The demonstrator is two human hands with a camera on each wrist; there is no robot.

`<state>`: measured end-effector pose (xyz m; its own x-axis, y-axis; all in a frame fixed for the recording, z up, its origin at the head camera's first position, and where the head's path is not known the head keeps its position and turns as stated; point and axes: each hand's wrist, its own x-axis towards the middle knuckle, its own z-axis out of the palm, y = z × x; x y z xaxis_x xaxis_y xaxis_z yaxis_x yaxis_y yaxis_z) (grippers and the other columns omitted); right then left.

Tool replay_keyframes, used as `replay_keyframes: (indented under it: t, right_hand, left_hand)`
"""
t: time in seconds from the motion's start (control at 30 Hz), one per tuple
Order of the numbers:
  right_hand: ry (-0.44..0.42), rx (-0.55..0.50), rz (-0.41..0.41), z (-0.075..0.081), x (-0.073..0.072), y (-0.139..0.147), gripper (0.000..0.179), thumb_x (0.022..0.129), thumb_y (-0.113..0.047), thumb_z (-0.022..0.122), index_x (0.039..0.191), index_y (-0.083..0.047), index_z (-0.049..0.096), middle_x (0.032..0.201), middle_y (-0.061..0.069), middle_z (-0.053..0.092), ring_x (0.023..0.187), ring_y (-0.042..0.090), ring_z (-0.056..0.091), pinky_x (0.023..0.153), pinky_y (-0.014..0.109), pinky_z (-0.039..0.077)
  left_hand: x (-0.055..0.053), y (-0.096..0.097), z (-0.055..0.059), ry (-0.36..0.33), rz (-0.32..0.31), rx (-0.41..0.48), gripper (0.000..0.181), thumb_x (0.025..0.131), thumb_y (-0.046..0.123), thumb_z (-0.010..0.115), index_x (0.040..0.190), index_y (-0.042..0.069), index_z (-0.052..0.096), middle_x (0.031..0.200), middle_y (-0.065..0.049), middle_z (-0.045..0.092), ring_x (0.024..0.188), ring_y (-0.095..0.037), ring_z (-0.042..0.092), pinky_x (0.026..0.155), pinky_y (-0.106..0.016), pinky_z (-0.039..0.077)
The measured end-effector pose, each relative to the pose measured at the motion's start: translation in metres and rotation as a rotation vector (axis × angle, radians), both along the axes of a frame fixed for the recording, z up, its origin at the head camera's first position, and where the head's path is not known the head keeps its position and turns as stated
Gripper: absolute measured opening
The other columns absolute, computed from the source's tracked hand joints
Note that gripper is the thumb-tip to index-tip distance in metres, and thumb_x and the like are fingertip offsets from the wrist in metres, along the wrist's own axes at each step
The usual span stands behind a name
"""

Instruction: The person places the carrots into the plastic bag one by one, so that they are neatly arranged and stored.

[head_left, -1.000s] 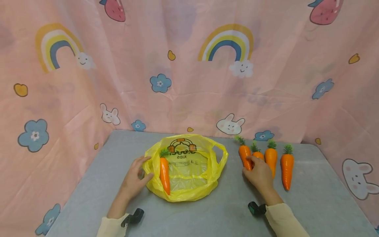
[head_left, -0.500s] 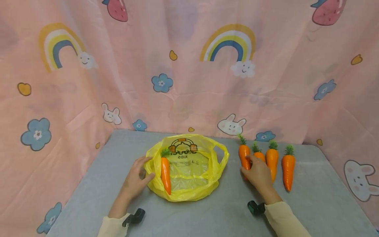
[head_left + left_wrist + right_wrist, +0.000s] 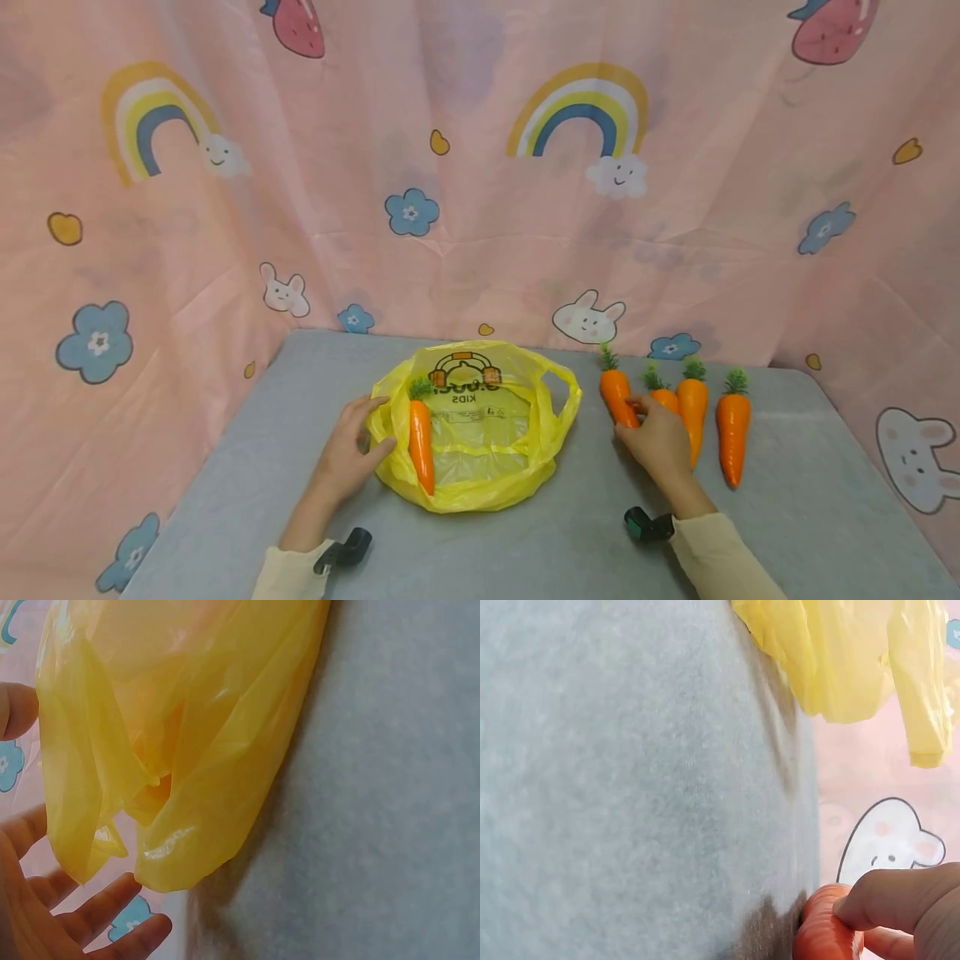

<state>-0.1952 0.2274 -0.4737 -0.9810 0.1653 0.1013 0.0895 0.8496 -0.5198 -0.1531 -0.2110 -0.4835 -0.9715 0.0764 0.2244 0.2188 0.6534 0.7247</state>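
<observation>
A yellow plastic bag (image 3: 480, 497) lies with its mouth spread, and one orange carrot (image 3: 421, 446) with a green top rests inside along its left side. My left hand (image 3: 347, 450) is at the bag's left edge, thumb and fingers apart. In the left wrist view, fingertips (image 3: 127, 883) meet or nearly meet the yellow film. On the right, my right hand (image 3: 660, 442) pinches the leftmost of the loose carrots (image 3: 617, 397) between thumb and fingers; its lower end is hidden by the hand. The right wrist view shows the thumb pressed on that carrot (image 3: 826, 930).
Just right of the right hand lie more carrots: one (image 3: 664, 401) partly covered by the hand, another (image 3: 693, 408) beside it, and one (image 3: 733, 437) farthest right. A grey table (image 3: 480, 554) carries everything. Behind it hangs a pink printed curtain (image 3: 480, 250).
The carrot in my right hand swung more upright, then tilted again with its top leaning left. The left hand keeps its place by the bag. The whole head view has shifted slightly.
</observation>
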Motion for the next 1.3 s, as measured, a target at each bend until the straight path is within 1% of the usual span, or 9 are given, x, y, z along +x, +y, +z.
replay_keyframes:
  t: [0.13,0.3,0.4,0.47,0.63,0.87,0.97,1.17,1.3]
  right_hand:
    - [-0.006,-0.038,-0.015,0.0,0.002,0.0,0.047,0.077,-0.017,0.066,0.121,0.0,0.061,0.117,0.024,0.065,0.099,0.038,0.062,0.079,0.048,0.05]
    - [-0.003,-0.092,-0.028,0.001,0.004,-0.001,0.048,0.078,-0.018,0.065,0.123,-0.002,0.06,0.12,0.023,0.065,0.101,0.037,0.061,0.081,0.048,0.049]
    - [0.004,-0.123,-0.035,0.003,0.006,-0.001,0.048,0.078,-0.017,0.066,0.123,-0.003,0.061,0.12,0.022,0.065,0.096,0.035,0.064,0.077,0.044,0.051]
    - [0.022,-0.134,-0.035,0.004,0.008,-0.002,0.047,0.078,-0.017,0.067,0.123,-0.003,0.061,0.119,0.022,0.066,0.091,0.034,0.065,0.072,0.039,0.052]
    - [0.063,-0.165,-0.039,0.009,0.012,-0.006,0.045,0.079,-0.017,0.069,0.121,-0.004,0.062,0.117,0.021,0.067,0.084,0.03,0.065,0.061,0.027,0.049]
    - [0.067,-0.238,-0.059,0.021,0.015,-0.011,0.046,0.08,-0.016,0.07,0.123,-0.005,0.061,0.12,0.022,0.064,0.083,0.028,0.063,0.051,0.023,0.049]
    - [0.074,-0.254,-0.056,0.025,0.017,-0.013,0.046,0.08,-0.016,0.07,0.124,-0.006,0.061,0.121,0.021,0.064,0.084,0.028,0.063,0.05,0.023,0.049]
    - [0.102,-0.265,-0.043,0.035,0.019,-0.016,0.046,0.081,-0.016,0.072,0.124,-0.007,0.062,0.121,0.019,0.065,0.087,0.029,0.065,0.053,0.021,0.05]
    - [0.121,-0.278,-0.042,0.043,0.02,-0.02,0.044,0.08,-0.015,0.072,0.122,-0.008,0.063,0.12,0.018,0.066,0.085,0.028,0.065,0.055,0.02,0.049]
  left_hand:
    - [0.0,0.001,0.0,-0.004,0.005,0.0,0.059,0.087,0.029,0.068,0.14,0.015,0.047,0.149,-0.018,0.036,0.133,-0.04,0.042,0.095,-0.055,0.048]
    - [-0.001,0.001,0.0,-0.006,0.003,0.009,0.059,0.087,0.027,0.068,0.14,0.015,0.047,0.149,-0.019,0.035,0.134,-0.041,0.041,0.097,-0.057,0.046]
    - [-0.002,0.001,-0.001,-0.007,-0.006,0.009,0.059,0.087,0.028,0.068,0.141,0.015,0.046,0.149,-0.019,0.035,0.135,-0.042,0.039,0.099,-0.058,0.044]
    - [-0.002,0.001,-0.001,-0.006,-0.011,0.007,0.06,0.087,0.028,0.068,0.141,0.015,0.046,0.149,-0.019,0.034,0.135,-0.042,0.038,0.099,-0.058,0.044]
    - [-0.001,0.001,0.0,-0.012,-0.011,0.013,0.059,0.087,0.027,0.068,0.14,0.014,0.046,0.149,-0.02,0.034,0.136,-0.043,0.037,0.1,-0.058,0.043]
    - [-0.001,0.002,0.0,-0.009,-0.008,0.015,0.058,0.087,0.027,0.068,0.14,0.014,0.047,0.149,-0.018,0.035,0.136,-0.042,0.037,0.101,-0.058,0.042]
    - [-0.001,0.002,0.0,-0.008,-0.009,0.014,0.058,0.088,0.027,0.067,0.14,0.014,0.047,0.149,-0.019,0.035,0.136,-0.042,0.037,0.101,-0.059,0.042]
    - [-0.002,0.001,-0.001,-0.003,-0.01,0.018,0.057,0.088,0.027,0.067,0.14,0.014,0.047,0.149,-0.019,0.035,0.136,-0.043,0.037,0.1,-0.06,0.042]
    - [-0.002,0.001,-0.001,-0.002,-0.01,0.022,0.057,0.088,0.028,0.067,0.14,0.015,0.047,0.15,-0.019,0.034,0.136,-0.043,0.037,0.1,-0.06,0.042]
